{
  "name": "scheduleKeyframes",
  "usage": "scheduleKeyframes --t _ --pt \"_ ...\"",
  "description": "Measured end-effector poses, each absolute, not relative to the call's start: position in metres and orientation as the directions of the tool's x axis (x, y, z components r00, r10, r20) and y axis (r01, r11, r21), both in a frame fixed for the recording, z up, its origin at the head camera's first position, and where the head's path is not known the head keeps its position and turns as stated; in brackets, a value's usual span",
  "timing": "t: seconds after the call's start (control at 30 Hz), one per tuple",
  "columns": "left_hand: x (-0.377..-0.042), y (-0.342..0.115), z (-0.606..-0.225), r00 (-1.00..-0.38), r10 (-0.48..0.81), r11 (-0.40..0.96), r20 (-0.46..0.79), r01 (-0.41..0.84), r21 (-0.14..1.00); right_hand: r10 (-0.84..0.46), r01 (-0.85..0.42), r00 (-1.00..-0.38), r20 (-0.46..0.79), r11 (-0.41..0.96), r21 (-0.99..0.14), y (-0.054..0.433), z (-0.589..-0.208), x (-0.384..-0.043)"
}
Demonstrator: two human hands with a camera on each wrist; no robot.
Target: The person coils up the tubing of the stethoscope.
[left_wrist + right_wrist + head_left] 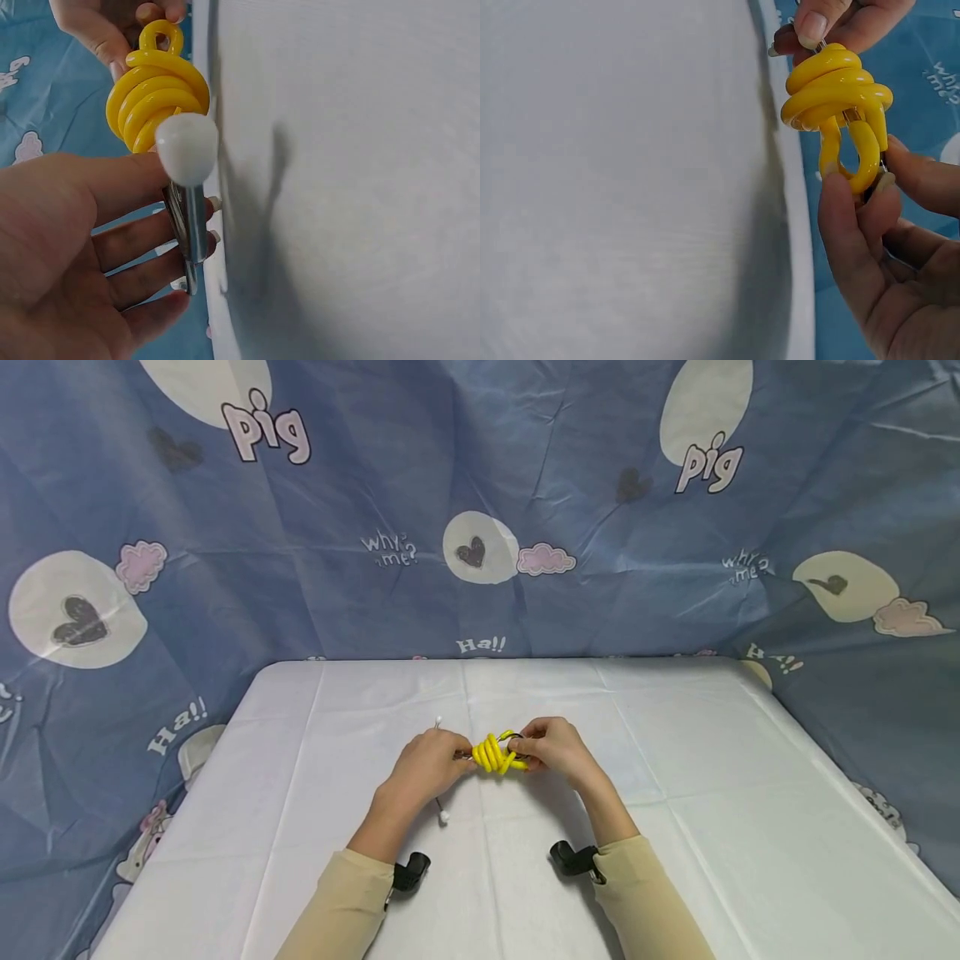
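Observation:
A glossy yellow cord [489, 755] is wound in several coils, with a loop [865, 154] at its right end. It is held above the table between both hands. My left hand [424, 763] grips a metal piece at the coils' left end between thumb and fingers. A thin metal rod [196, 225] with a white knob [187, 148] crosses that hand; a second white knob [438, 722] shows beyond it in the head view. My right hand [558, 750] pinches the loop with its fingertips. A small dark ring [514, 737] shows beside the right fingertips, partly hidden.
White cloth with fold creases covers the table [712, 860]. Behind it hangs a blue printed curtain [420, 468], which also runs down both sides. A black wrist camera [412, 871] sits at the left cuff, another black camera [572, 858] at the right.

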State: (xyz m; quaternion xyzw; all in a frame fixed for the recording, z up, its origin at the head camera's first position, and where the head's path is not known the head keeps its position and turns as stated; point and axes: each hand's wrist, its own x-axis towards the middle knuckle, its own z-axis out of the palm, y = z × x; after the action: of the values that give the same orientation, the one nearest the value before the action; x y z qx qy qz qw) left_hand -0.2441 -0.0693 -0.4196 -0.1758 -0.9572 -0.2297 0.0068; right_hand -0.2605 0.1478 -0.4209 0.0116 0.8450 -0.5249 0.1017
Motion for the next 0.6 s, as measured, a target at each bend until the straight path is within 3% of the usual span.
scheduleKeyframes --t 0.6 --pt "-0.2477 -0.0707 -0.429 -0.949 0.309 0.866 0.058 0.306 0.395 -0.1 0.118 -0.978 -0.181 0.449 -0.885 0.1456 -0.4194 -0.2594"
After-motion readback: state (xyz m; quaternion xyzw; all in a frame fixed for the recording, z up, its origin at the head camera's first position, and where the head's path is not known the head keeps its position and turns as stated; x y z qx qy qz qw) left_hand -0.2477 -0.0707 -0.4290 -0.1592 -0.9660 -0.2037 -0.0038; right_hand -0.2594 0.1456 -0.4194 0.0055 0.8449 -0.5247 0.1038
